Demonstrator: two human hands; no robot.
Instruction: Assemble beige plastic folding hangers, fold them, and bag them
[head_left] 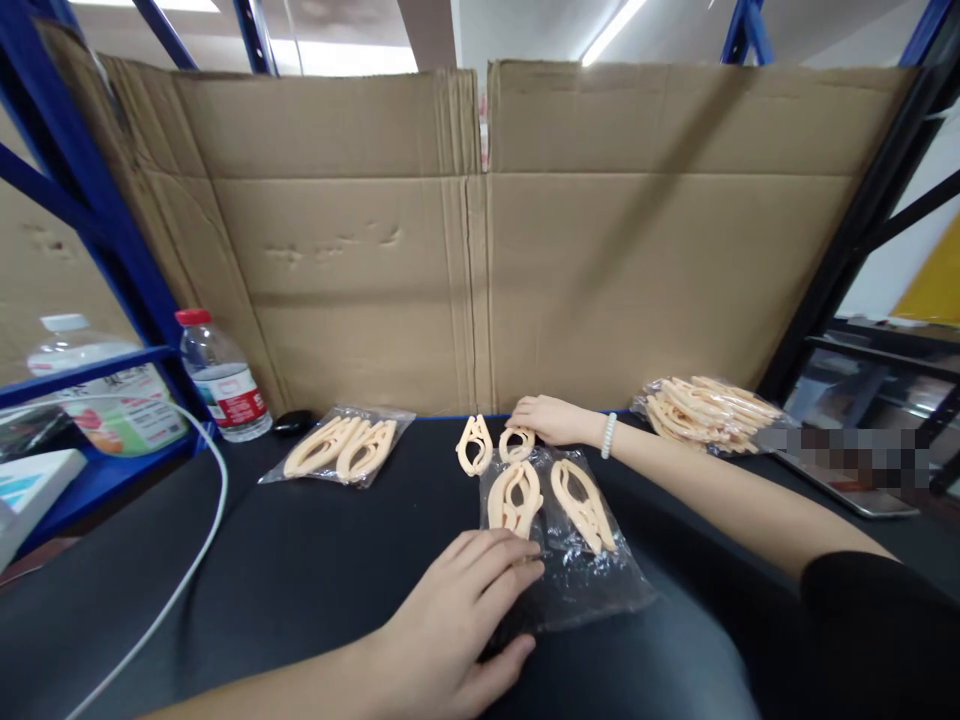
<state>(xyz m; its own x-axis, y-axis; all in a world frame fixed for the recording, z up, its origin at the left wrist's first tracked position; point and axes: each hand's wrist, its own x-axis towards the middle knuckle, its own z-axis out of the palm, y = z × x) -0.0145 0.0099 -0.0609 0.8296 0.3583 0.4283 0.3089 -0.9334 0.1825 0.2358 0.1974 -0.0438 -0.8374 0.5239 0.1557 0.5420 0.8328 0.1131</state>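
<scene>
My left hand [469, 610] lies palm down over the near left side of a clear plastic bag [577, 595], its fingers extended and thumb apart. Its fingertips touch the lower end of a beige plastic clip-shaped piece [515, 495] there. A second such piece [583, 505] lies to the right on the bag; whether either is inside is unclear. Beyond the bag, my right hand [551, 418] has its fingers closed over the top of another beige clip [517, 445]. Just left of that, a loose beige clip [474, 447] lies on the black table.
At left lies a bag with two beige clips [341, 447], near a water bottle [225, 380] and a dark mouse-like object [294, 422]. A fuller bag of pieces [705, 412] and a phone [847, 483] are at right. A white cable [217, 500] crosses the left; cardboard [360, 250] stands behind.
</scene>
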